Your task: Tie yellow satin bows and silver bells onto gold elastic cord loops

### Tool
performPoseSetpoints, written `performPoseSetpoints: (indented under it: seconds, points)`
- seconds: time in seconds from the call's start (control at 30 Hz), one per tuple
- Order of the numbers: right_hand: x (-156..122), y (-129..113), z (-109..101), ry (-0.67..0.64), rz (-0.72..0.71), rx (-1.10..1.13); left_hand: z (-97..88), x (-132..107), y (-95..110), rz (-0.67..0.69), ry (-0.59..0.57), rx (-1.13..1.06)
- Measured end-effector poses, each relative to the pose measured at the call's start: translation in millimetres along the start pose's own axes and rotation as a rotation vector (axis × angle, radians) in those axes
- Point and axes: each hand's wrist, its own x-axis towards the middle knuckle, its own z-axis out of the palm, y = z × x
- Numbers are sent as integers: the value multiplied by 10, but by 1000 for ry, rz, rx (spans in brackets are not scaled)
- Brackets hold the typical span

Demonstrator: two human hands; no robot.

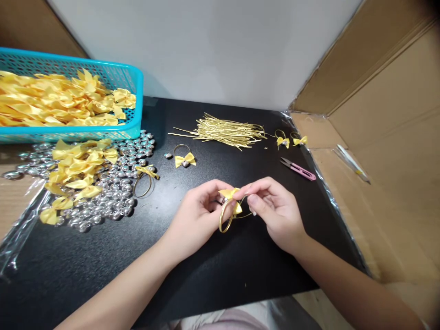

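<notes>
Surface: black tabletop (pixel 213 275) below a white wall, with a brown cardboard flap (pixel 388 137) along the right.
Left hand: the left hand (pixel 195 215) is closed in a narrow pinch on the left side of a small yellow satin bow (pixel 229 193) and the top of a gold metal ring (pixel 225 222).
Right hand: the right hand (pixel 275 211) pinches thumb and forefinger on the bow's right side; a thin gold wire (pixel 244 214) loops just beneath it.
Position: ring and bow sit near centre, between the two hands, which are about equally close.
Axis: the ring shows as a narrow oval, its long axis slanting from the bow at far right down to near left; the bow's wings spread left to right.
Left side: a heap of silver beads (pixel 120 197) with loose bows, and a teal plastic basket (pixel 135 121) beyond it.
Far side: a bundle of gold twist ties (pixel 223 130).
Right side: pink thread snips (pixel 298 168), well apart from the right hand.
</notes>
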Motion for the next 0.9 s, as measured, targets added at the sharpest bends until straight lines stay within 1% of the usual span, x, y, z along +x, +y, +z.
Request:
performPoseSetpoints:
  seconds: [0.1,0.23,0.37,0.47,0.63,0.73,0.8,0.9]
  points:
    - [6,-4,-5,-12,15,35,2,-7,-14,30,-8,-17]
    - [26,0,-16,-21,26,92,2,-22,-40,117,-28,-27]
    - [30,17,-21,-12,35,135,-12,-30,-58,190,-38,48]
    - [26,26,-21,0,29,140,-24,-22,-71,177,-37,92]
    - [41,25,-32,11,-19,107,-30,-4,-88,136,-29,89]
    - [72,12,-80,69,-107,-6,-26,-3,-75,134,-12,115]
    - [95,-7,-130,91,-192,-171,-25,-3,-60,129,-14,111]
    - [123,-54,-204,19,-329,-468,-26,-3,-38,127,-30,77]
